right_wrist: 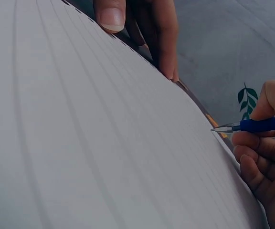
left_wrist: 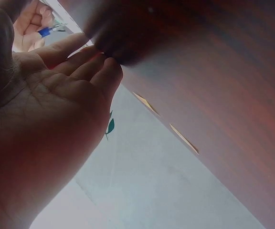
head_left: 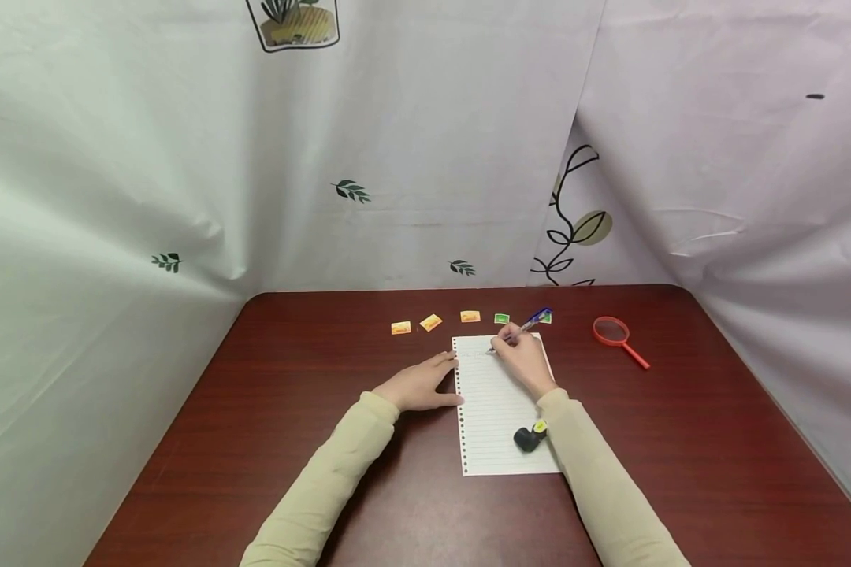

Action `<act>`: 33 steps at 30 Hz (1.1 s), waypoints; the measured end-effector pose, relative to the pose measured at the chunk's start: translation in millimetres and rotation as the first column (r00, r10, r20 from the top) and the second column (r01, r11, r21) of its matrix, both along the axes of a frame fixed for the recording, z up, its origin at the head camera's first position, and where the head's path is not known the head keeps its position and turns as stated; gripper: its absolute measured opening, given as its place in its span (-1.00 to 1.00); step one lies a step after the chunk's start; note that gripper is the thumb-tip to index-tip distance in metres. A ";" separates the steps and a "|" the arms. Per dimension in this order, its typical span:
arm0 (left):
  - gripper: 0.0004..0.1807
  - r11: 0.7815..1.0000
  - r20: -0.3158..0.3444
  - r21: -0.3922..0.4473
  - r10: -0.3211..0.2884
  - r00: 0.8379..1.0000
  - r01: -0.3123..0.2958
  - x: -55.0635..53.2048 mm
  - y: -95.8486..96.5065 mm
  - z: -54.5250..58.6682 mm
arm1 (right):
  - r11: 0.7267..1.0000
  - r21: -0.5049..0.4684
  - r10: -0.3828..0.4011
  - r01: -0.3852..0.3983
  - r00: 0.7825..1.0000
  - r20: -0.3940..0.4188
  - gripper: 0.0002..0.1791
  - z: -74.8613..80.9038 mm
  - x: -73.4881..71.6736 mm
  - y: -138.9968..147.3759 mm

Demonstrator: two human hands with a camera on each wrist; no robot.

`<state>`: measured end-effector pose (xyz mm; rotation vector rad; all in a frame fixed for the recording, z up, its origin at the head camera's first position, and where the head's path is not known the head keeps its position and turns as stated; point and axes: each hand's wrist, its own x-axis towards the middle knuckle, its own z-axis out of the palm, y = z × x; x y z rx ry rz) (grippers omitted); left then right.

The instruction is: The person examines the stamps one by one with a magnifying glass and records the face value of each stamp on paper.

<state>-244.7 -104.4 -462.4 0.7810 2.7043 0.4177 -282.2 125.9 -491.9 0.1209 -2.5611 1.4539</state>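
Observation:
A lined sheet of paper (head_left: pixel 492 417) with punched holes down its left side lies on the table. My right hand (head_left: pixel 523 361) pinches a blue pen (head_left: pixel 536 318), its tip at the upper part of the sheet where faint writing shows. In the right wrist view the pen (right_wrist: pixel 257 125) points left, with the fingers of the right hand (right_wrist: pixel 271 162) curled round it. My left hand (head_left: pixel 421 384) rests at the sheet's left edge with fingers extended, thumb on the margin. The left wrist view shows the palm side of the left hand (left_wrist: pixel 66 90).
Orange stamp-like slips (head_left: pixel 400 327) and green ones (head_left: pixel 502 319) lie in a row beyond the sheet. A red magnifying glass (head_left: pixel 613 331) lies at the right. The dark wooden table (head_left: pixel 291 378) meets a patterned white curtain (head_left: pixel 411 142) at the back.

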 end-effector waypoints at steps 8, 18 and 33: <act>-0.12 1.000 0.003 0.003 -0.006 1.000 0.006 0.3 0.9 2.3 | 1.000 0.006 -0.019 0.019 1.000 0.003 -0.91 2.0 2.0 0.3; -0.12 1.000 0.015 0.002 0.011 1.000 -0.011 3.9 0.5 1.5 | 0.999 0.009 -0.035 0.035 0.999 0.026 -0.86 1.7 3.8 0.0; -0.11 1.000 0.012 -0.001 0.007 1.000 -0.007 2.9 -0.2 2.8 | 0.999 -0.008 -0.040 0.040 0.998 0.040 -0.82 0.7 2.8 1.6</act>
